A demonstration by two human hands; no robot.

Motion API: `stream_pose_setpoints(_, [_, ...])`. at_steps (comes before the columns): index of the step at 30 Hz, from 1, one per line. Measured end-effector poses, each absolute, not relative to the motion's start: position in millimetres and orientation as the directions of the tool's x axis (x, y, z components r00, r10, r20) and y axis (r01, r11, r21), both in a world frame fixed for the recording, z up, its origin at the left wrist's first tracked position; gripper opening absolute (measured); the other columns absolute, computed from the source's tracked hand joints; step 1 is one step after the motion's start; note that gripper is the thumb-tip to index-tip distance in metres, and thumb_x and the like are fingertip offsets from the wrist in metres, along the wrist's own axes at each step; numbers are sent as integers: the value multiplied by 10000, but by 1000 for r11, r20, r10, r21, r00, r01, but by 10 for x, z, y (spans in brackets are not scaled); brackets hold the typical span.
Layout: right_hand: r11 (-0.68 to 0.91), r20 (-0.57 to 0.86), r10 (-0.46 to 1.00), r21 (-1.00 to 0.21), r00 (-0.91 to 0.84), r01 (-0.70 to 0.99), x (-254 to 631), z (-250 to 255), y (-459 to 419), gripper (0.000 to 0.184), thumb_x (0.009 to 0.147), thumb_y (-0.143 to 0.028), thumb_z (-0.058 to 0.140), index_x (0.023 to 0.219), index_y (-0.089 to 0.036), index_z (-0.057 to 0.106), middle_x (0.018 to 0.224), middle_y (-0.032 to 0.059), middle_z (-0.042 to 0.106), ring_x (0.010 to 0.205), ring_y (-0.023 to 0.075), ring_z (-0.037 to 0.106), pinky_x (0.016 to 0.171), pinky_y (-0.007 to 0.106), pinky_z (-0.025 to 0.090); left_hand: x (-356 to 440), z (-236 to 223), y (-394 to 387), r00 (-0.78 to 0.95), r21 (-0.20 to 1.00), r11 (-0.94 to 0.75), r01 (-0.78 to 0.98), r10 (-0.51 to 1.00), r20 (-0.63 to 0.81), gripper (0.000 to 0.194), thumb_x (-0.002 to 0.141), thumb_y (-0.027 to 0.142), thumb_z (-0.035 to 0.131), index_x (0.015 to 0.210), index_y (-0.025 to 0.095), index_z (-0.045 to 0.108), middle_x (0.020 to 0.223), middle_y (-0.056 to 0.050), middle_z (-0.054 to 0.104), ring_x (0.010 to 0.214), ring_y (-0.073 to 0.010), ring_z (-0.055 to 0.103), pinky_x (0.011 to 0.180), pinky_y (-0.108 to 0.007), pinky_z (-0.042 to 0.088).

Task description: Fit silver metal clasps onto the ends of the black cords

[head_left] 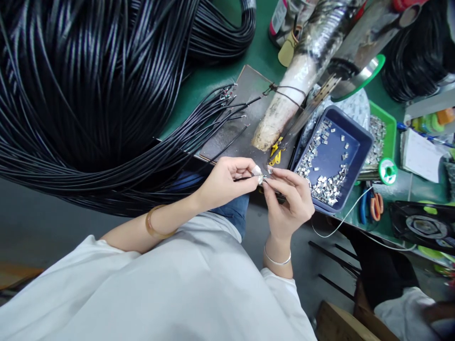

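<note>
My left hand (227, 182) is closed in a pinch on the end of a thin black cable (241, 179), with a taped fingertip at the front. My right hand (288, 198) is closed in a pinch on a small silver metal clip (262, 179), held right against that cable end. Both hands meet just in front of the bench edge, above my lap. A blue tray (357, 142) with several silver clips sits just right of my right hand. A big bundle of black cables (88, 94) fills the left side, its stripped ends (227, 97) lying on a dark mat (245, 128).
A tape-wrapped soldering tool (302, 85) hangs over the mat. A green tray (389, 130) of metal parts, a solder spool (387, 170), orange-handled pliers (375, 206) and a small black fan (423, 225) stand on the green bench at right. Another person's sleeve (408, 308) shows at bottom right.
</note>
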State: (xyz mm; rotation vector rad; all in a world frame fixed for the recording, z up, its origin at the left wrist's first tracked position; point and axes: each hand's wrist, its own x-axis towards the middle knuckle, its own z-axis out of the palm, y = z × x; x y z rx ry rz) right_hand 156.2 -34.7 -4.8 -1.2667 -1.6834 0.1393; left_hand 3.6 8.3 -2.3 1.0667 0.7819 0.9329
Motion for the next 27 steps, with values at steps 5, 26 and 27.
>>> stream_pose_setpoints(5, [447,620,784,-572,6,688,1569,-46,-357,253,810,-72,684,975,-263,703,1076,21,687,987,152,697,842,333,629,41,-61,68,365,979,102,-178,931,-31,102,739,205,657,697,124,611,637,4,552,601,-76,508,583,-190,436])
stream_pose_setpoints(26, [408,611,765,-704,204,581,1515,-103,-328,134,866,-101,614,956,-200,621,984,20,707,915,151,719,762,323,626,23,-42,106,364,948,196,-252,927,-95,124,803,235,663,794,125,608,557,60,435,491,-35,352,477,-164,298])
stream_pose_setpoints(27, [408,591,779,-732,209,546,1513,-109,-323,118,877,-109,600,955,-197,614,978,23,708,905,148,721,728,307,625,20,-44,117,356,950,189,-249,930,-92,123,802,239,663,797,120,631,576,46,467,514,-41,384,492,-166,315])
